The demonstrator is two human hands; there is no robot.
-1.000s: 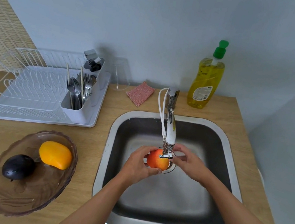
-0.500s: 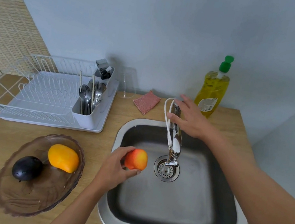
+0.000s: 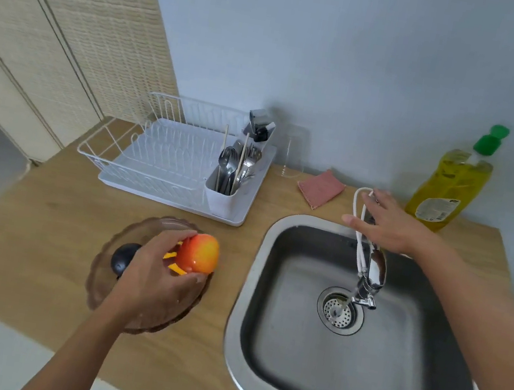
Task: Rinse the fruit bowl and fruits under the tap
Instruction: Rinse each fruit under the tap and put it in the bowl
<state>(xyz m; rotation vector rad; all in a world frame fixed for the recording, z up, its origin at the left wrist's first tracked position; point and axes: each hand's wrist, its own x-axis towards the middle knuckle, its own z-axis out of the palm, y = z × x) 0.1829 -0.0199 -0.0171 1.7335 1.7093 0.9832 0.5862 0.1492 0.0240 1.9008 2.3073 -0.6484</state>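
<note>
My left hand grips a red-orange peach and holds it over the brown glass fruit bowl on the wooden counter. A dark plum lies in the bowl, and a yellow fruit shows only as slivers behind the peach. My right hand rests on the top of the chrome tap at the back of the steel sink, fingers spread. No water stream is visible.
A white dish rack with cutlery stands at the back left. A clear glass, a pink sponge and a yellow dish soap bottle line the wall. The counter's front edge is close below the bowl.
My left hand carried the peach from under the tap leftward to above the bowl. My right hand went from the peach up to the tap's top. The view swung left.
</note>
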